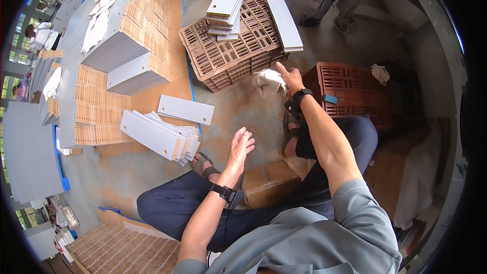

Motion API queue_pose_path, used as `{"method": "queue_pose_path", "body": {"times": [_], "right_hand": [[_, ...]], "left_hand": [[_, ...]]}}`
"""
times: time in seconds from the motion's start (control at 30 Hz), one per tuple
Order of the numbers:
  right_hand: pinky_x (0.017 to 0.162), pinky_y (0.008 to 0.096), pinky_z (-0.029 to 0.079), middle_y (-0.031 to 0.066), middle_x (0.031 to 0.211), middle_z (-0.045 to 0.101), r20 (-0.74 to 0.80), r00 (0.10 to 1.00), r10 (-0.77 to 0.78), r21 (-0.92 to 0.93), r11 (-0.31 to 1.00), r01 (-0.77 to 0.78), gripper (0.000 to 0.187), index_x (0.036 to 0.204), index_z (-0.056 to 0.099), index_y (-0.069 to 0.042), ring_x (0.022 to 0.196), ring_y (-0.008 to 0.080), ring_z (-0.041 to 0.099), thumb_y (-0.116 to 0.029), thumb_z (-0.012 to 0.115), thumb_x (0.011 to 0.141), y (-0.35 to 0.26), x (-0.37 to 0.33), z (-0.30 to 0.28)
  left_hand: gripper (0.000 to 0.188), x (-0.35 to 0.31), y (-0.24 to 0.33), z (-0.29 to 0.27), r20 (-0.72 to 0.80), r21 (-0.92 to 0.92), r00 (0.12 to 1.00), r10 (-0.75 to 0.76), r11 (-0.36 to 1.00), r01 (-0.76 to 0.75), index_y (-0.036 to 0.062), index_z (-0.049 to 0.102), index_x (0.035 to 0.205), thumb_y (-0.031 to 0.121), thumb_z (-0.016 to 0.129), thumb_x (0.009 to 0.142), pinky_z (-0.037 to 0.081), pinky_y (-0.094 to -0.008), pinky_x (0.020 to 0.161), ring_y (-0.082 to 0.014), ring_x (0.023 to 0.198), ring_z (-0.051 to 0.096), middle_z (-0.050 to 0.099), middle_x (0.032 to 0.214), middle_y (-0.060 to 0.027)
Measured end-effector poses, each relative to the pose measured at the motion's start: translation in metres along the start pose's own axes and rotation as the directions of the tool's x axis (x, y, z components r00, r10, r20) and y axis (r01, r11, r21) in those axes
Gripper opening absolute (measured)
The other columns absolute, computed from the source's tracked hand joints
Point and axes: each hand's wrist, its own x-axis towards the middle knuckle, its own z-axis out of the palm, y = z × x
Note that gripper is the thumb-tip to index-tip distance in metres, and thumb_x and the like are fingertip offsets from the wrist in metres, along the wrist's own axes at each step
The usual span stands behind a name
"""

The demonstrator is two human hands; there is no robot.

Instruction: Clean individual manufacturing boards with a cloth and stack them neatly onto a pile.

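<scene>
My right hand (pixel 291 80) is by the near right corner of the upturned brown plastic crate (pixel 244 45), a finger stretched forward. A bunched white cloth (pixel 270 81) hangs at its palm side, slightly blurred, and the hand appears to grip it. My left hand (pixel 240 145) is held out over the floor between my legs, fingers extended with nothing in them. Left of it, grey boards with a round hole (pixel 158 134) lie fanned in a pile, one separate board (pixel 185 109) beyond them. More boards (pixel 228 0) are stacked on the crate, and one board (pixel 285 24) rests at its right edge.
Tall stacks of boards (pixel 122 56) stand at left, with a white cloth (pixel 101 12) draped on top. A reddish crate (pixel 350 83) at right carries a small blue block (pixel 330 99) and a crumpled cloth (pixel 380 74). Behind stands a stained bucket (pixel 310 0). Other people are in the background.
</scene>
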Motion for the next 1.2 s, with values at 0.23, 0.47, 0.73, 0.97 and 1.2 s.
{"method": "queue_pose_path", "body": {"times": [0.23, 0.47, 0.73, 0.97, 1.2], "right_hand": [[0.100, 0.0471, 0.049, 0.0323, 0.123, 0.065, -0.206, 0.936, -0.284, -0.223, 0.945, 0.238, 0.088, 0.130, 0.058, 0.009, 0.118, 0.0429, 0.062, -0.063, 0.071, 0.080, -0.051, 0.048, -0.062], [0.094, 0.0437, 0.051, 0.0265, 0.114, 0.070, -0.152, 0.938, -0.312, -0.419, 0.880, 0.225, 0.069, 0.122, 0.065, 0.007, 0.109, 0.0391, 0.067, -0.053, 0.068, 0.087, -0.067, 0.049, -0.047], [0.087, 0.0391, 0.052, 0.0252, 0.107, 0.072, 0.071, 0.972, -0.222, 0.035, 0.975, 0.220, 0.066, 0.114, 0.067, 0.012, 0.101, 0.0292, 0.070, -0.047, 0.072, 0.087, -0.037, 0.097, -0.047], [0.083, 0.0315, 0.053, 0.0128, 0.114, 0.070, 0.358, 0.920, -0.160, 0.456, 0.890, -0.022, 0.052, 0.128, 0.059, 0.007, 0.094, 0.0205, 0.067, -0.034, 0.067, 0.096, -0.046, 0.055, -0.002], [0.089, 0.0314, 0.051, 0.0120, 0.115, 0.070, 0.242, 0.958, -0.152, 0.580, 0.814, -0.017, 0.046, 0.127, 0.063, 0.006, 0.098, 0.0207, 0.067, -0.030, 0.063, 0.099, -0.034, 0.049, 0.005]], "left_hand": [[0.062, -0.008, -0.017, 0.019, 0.090, 0.055, 0.994, -0.058, 0.997, 0.053, 0.0066, 0.034, 0.154, 0.039, 0.055, 0.105, 0.050, -0.0355, 0.097, -0.0249, 0.118, 0.060, 0.053, 0.141, -0.0165], [0.059, 0.001, -0.019, 0.018, 0.073, 0.091, 0.991, -0.117, 0.990, 0.110, 0.0074, 0.034, 0.154, 0.035, 0.055, 0.105, 0.051, -0.0346, 0.094, -0.0229, 0.113, 0.061, 0.054, 0.139, -0.0160], [0.060, 0.004, -0.038, 0.022, 0.098, 0.137, 0.991, -0.093, 0.987, 0.079, 0.0065, 0.034, 0.154, 0.036, 0.054, 0.106, 0.051, -0.0358, 0.096, -0.0236, 0.115, 0.061, 0.056, 0.137, -0.0162], [0.060, -0.002, -0.027, 0.013, 0.050, 0.180, 0.995, -0.089, 0.981, 0.078, 0.0044, 0.035, 0.152, 0.038, 0.052, 0.106, 0.051, -0.0372, 0.096, -0.0263, 0.117, 0.061, 0.056, 0.137, -0.0182], [0.060, 0.001, -0.027, 0.013, 0.066, 0.233, 0.997, -0.049, 0.972, 0.032, 0.0043, 0.035, 0.152, 0.038, 0.053, 0.105, 0.051, -0.0375, 0.096, -0.0263, 0.115, 0.062, 0.056, 0.136, -0.0197]]}}
